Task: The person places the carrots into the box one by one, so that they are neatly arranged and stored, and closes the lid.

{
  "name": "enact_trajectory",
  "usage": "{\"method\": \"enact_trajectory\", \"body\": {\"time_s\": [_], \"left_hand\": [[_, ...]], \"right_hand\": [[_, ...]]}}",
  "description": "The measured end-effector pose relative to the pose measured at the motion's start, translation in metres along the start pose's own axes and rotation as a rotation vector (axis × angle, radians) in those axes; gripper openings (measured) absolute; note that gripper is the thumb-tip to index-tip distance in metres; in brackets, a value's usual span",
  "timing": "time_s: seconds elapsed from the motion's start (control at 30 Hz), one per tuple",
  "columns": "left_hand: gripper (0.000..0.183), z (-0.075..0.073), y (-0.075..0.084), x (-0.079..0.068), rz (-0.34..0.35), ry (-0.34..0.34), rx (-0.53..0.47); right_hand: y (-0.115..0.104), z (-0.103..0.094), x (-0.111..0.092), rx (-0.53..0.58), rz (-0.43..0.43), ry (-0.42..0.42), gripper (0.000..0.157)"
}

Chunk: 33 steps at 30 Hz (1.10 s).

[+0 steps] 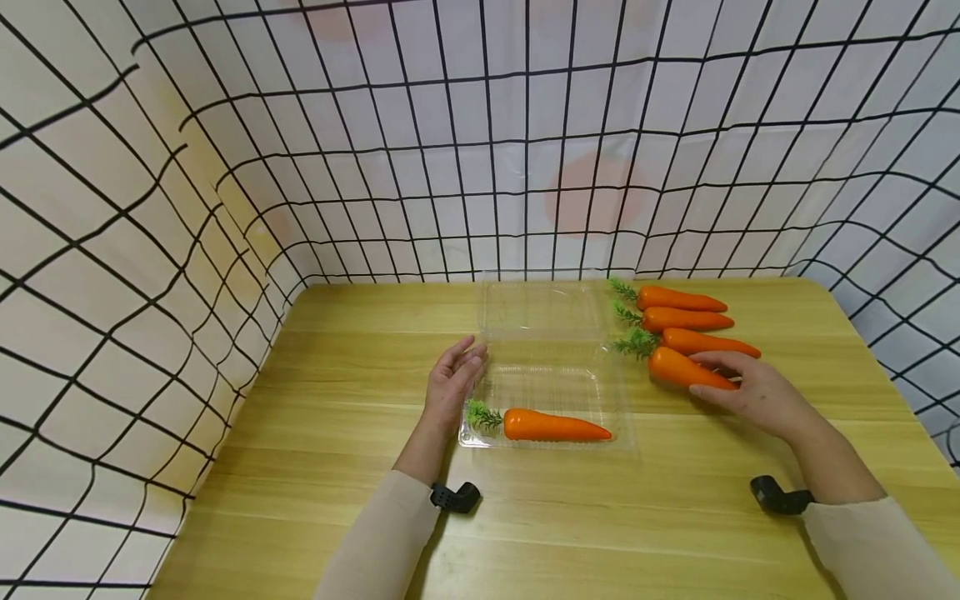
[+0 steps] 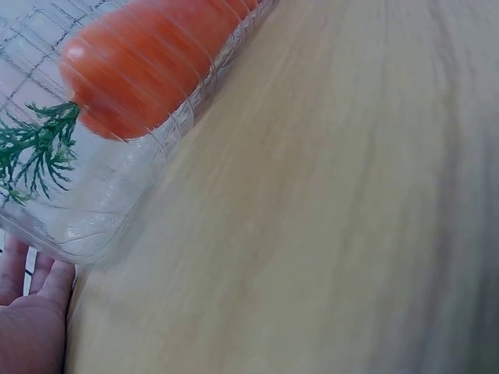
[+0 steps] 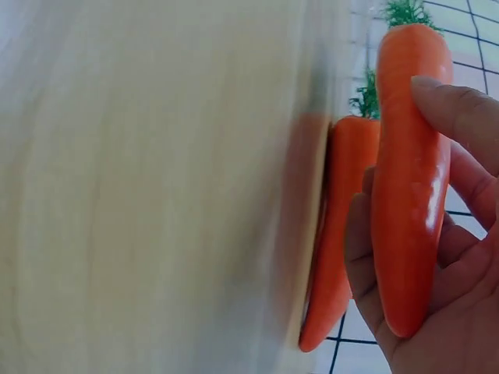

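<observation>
My right hand (image 1: 753, 393) grips an orange carrot (image 1: 678, 367) with green leaves; in the right wrist view the thumb lies along this carrot (image 3: 413, 179) and the fingers curl behind it. Just beyond, three more carrots (image 1: 688, 320) lie side by side, leaves to the left. A clear plastic clamshell box (image 1: 540, 383) stands with its lid (image 1: 540, 307) folded back. Inside, along its near wall, lies one carrot (image 1: 555, 425). My left hand (image 1: 447, 385) rests against the box's left side with loosely bent fingers; in the left wrist view its fingers (image 2: 56, 282) are at the box corner.
A wooden table (image 1: 337, 400) carries everything. White cloth with a black grid (image 1: 450, 167) rises behind the table and along both sides. Each wrist wears a black strap with a small camera (image 1: 459, 497).
</observation>
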<state>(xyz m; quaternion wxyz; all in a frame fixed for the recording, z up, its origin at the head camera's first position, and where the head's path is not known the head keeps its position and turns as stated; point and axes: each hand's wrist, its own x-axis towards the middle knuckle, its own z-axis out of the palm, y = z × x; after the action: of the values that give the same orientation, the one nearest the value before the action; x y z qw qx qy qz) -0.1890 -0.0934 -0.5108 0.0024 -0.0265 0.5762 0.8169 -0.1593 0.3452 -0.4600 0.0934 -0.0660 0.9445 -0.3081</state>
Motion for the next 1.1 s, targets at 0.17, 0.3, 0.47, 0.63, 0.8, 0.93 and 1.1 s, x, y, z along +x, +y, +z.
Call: {"method": "enact_trajectory", "body": {"time_s": [0.17,0.3,0.47,0.63,0.8,0.93,1.1], "left_hand": [[0.046,0.000,0.001,0.000,-0.001,-0.001,0.016],[0.045,-0.001,0.001,0.000,-0.013,0.003,0.033],[0.046,-0.002,0.001,0.001,-0.017,0.002,0.029],[0.046,-0.001,0.001,0.000,-0.008,0.004,0.026],[0.045,0.000,0.001,0.000,-0.007,0.010,0.028],[0.045,0.000,0.000,0.000,-0.006,0.011,0.022],[0.046,0.000,0.000,0.000,0.001,0.008,0.020]], "right_hand": [[-0.008,-0.004,-0.003,0.035,0.002,0.030,0.065],[-0.014,-0.007,-0.006,0.060,-0.035,0.112,0.059],[-0.021,-0.009,-0.007,0.101,-0.052,0.181,0.055],[-0.030,-0.011,-0.009,0.093,-0.021,0.150,0.060],[-0.039,-0.011,-0.010,0.087,-0.055,0.149,0.057],[-0.047,-0.010,-0.011,0.088,-0.109,0.166,0.052],[-0.055,-0.007,-0.013,0.078,-0.144,0.157,0.050]]}}
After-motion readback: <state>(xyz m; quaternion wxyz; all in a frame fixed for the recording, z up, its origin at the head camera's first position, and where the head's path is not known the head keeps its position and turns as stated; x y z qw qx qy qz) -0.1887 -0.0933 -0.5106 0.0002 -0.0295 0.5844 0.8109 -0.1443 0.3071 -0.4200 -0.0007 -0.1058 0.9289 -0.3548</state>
